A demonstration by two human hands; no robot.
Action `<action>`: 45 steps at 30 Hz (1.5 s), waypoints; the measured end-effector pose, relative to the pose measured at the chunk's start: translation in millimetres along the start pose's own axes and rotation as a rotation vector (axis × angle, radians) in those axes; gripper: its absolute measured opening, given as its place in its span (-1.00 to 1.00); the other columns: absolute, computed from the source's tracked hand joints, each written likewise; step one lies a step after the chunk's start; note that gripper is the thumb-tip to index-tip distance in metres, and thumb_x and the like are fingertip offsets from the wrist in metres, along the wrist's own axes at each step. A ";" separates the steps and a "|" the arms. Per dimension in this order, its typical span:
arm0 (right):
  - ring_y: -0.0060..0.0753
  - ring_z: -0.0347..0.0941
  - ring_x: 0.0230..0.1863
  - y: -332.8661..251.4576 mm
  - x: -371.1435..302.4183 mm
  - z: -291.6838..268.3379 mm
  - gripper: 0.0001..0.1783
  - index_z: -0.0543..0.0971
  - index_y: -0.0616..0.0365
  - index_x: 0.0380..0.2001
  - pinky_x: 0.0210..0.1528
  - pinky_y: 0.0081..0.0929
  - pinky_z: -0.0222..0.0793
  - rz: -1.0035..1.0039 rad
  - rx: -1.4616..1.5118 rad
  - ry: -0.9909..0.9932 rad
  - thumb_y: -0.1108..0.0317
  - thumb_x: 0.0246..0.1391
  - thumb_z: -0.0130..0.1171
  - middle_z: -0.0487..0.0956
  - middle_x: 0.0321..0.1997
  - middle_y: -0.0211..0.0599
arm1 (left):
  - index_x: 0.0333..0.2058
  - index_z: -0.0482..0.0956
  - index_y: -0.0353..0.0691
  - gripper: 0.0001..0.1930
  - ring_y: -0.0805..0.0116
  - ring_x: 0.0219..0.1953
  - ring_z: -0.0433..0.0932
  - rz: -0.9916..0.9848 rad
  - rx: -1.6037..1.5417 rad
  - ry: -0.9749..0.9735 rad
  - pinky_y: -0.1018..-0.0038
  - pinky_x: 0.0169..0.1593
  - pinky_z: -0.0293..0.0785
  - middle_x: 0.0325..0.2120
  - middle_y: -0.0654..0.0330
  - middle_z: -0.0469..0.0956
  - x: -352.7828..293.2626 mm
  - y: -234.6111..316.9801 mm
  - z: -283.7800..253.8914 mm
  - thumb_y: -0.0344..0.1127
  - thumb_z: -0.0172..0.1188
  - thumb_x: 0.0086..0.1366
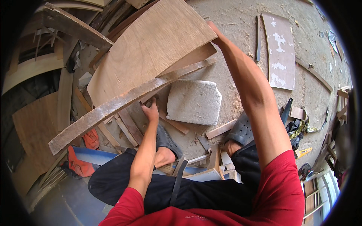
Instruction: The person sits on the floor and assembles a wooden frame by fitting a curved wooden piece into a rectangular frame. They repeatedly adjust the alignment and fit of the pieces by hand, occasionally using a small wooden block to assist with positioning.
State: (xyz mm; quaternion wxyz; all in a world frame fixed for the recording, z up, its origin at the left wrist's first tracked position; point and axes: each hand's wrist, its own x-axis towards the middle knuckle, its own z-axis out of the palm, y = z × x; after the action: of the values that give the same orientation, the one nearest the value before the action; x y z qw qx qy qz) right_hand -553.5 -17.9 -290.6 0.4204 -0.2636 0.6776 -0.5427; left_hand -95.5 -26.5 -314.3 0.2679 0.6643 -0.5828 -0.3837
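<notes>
A large light-brown plywood panel (151,45) is tilted up in front of me. My right hand (213,29) is at its far right corner, closed over the edge with most of the fingers hidden behind it. Across the near side of the panel runs a long, rough wooden beam (124,100), slanting from lower left to upper right. Beneath that beam my left hand (151,110) is closed, its fingers bent around something in the beam's shadow that I cannot make out. A white foam block (194,101) lies on the floor just right of the left hand.
Wood offcuts (126,130) lie around my feet. A peeling board (279,51) is on the concrete at the right, with a handsaw (286,111) nearer. Another wooden beam (77,28) and curved plywood pieces (34,71) crowd the left. An orange cloth (80,164) lies by my left leg.
</notes>
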 end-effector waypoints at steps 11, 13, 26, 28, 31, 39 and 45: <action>-0.31 0.55 -0.33 -4.3 -5.3 -0.3 -0.31 0.63 0.36 -0.30 -0.18 -0.40 0.42 -0.045 -0.004 -0.003 -0.20 -0.03 0.17 0.63 -0.37 -0.10 | 0.20 0.03 -0.27 -0.36 0.17 0.00 0.44 -0.001 -0.363 -0.208 0.29 0.05 0.47 0.05 -0.02 0.28 -9.3 25.8 -21.7 -0.21 0.14 0.26; -0.31 0.55 -0.32 -3.6 -4.7 -1.7 -0.31 0.63 0.36 -0.29 -0.18 -0.40 0.43 -0.043 -0.019 -0.005 -0.21 -0.03 0.16 0.63 -0.37 -0.09 | 0.22 0.01 -0.27 -0.35 0.12 0.02 0.43 -0.077 -0.493 -0.262 0.24 0.13 0.39 0.06 -0.04 0.26 -12.7 32.7 -27.3 -0.06 0.04 0.32; -0.23 0.57 -0.27 -4.9 1.1 1.8 -0.31 0.64 0.29 -0.27 -0.14 -0.37 0.42 0.022 -0.077 0.009 -0.24 -0.04 0.13 0.64 -0.33 -0.05 | 0.23 -0.02 -0.36 -0.32 0.00 0.05 0.40 -0.169 -0.568 -0.260 0.22 0.17 0.37 0.12 -0.10 0.19 -1.1 34.1 -23.4 0.07 -0.15 0.38; -0.22 0.57 -0.27 -1.3 4.1 -1.4 -0.30 0.65 0.28 -0.28 -0.14 -0.36 0.42 0.034 -0.105 0.007 -0.26 -0.04 0.13 0.64 -0.33 -0.05 | 0.24 -0.02 -0.36 -0.33 -0.01 0.06 0.39 -0.179 -0.591 -0.255 0.21 0.18 0.36 0.13 -0.10 0.19 0.8 31.1 -20.4 0.07 -0.16 0.39; -0.19 0.56 -0.29 2.2 5.8 -6.3 -0.29 0.65 0.26 -0.30 -0.15 -0.35 0.41 0.010 -0.134 -0.019 -0.28 -0.05 0.12 0.64 -0.35 -0.05 | 0.24 -0.02 -0.36 -0.32 0.00 0.07 0.38 -0.200 -0.558 -0.243 0.23 0.20 0.34 0.13 -0.10 0.19 -3.4 37.1 -17.2 0.08 -0.18 0.39; -0.15 0.53 -0.34 -2.9 7.3 -6.9 -0.28 0.67 0.20 -0.33 -0.20 -0.29 0.39 0.015 -0.197 -0.046 -0.34 -0.09 0.13 0.62 -0.43 -0.03 | 0.22 -0.01 -0.38 -0.33 0.02 0.06 0.41 -0.171 -0.491 -0.300 0.29 0.21 0.33 0.11 -0.07 0.22 -4.6 41.2 -20.9 0.09 -0.23 0.40; -0.22 0.51 -0.39 -8.0 -1.5 -10.8 -0.23 0.64 0.32 -0.38 -0.25 -0.32 0.38 0.054 -0.076 0.065 -0.34 -0.11 0.15 0.60 -0.47 -0.08 | 0.22 0.05 -0.34 -0.32 0.08 0.03 0.41 -0.176 -0.446 -0.328 0.30 0.18 0.33 0.10 -0.02 0.26 0.8 31.1 -23.4 0.16 -0.25 0.39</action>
State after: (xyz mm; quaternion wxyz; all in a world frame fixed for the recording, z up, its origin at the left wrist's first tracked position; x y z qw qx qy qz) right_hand -562.8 -13.3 -281.9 0.4024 -0.2432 0.7180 -0.5132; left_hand -93.9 -34.9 -276.4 0.2750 0.5662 -0.4596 -0.6266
